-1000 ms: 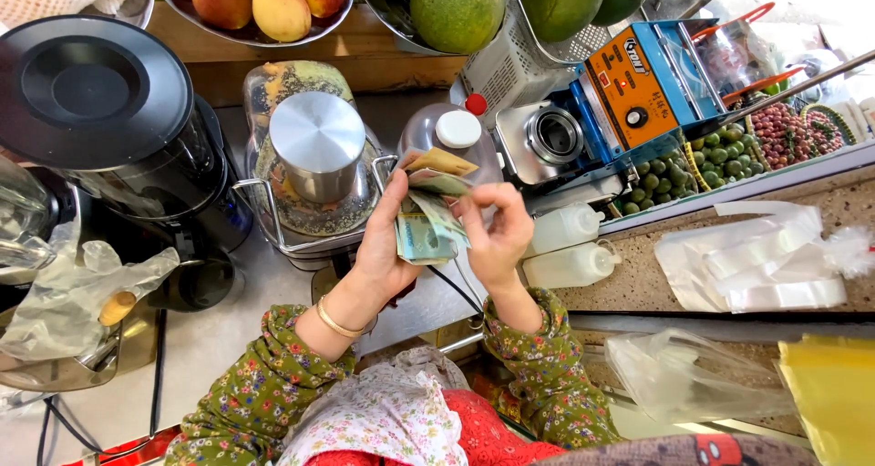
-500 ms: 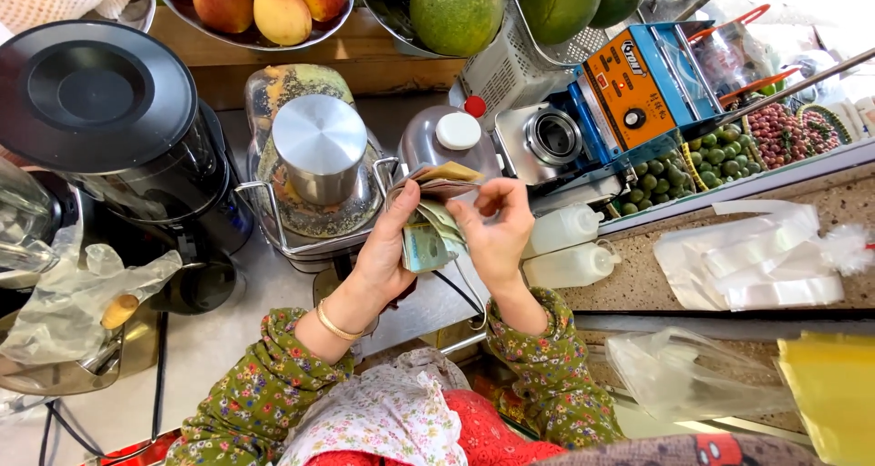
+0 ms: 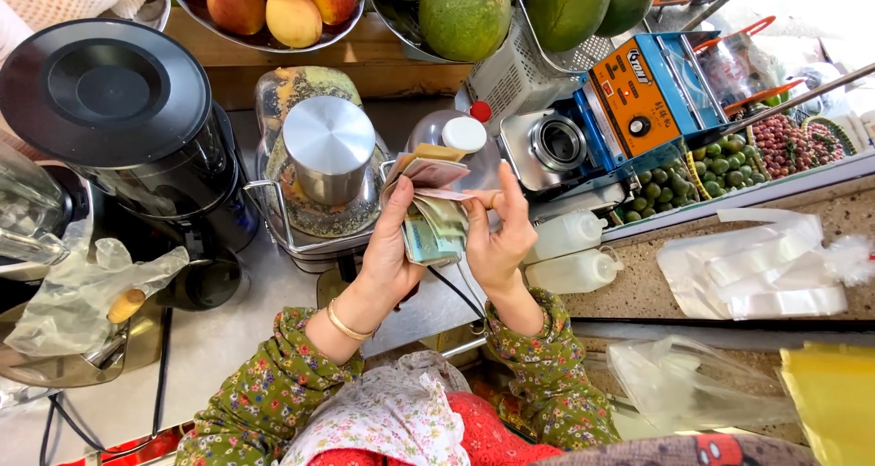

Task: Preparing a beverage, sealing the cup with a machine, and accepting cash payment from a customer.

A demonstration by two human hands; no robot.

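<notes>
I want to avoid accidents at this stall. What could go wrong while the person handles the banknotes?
1. The banknotes are fanned loosely between the left hand and right hand; one might slip and fall behind the counter.
2. The hands work right beside the steel cup and capped bottle; an elbow or wrist could perhaps knock them.

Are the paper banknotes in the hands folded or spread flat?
Folded: the bundle of paper banknotes bends over the left hand; the right hand lifts one note.

My right hand [image 3: 499, 234] now sits closer against the notes [image 3: 433, 213], its thumb pushing a pink one across the wad my left hand [image 3: 394, 247] grips
</notes>
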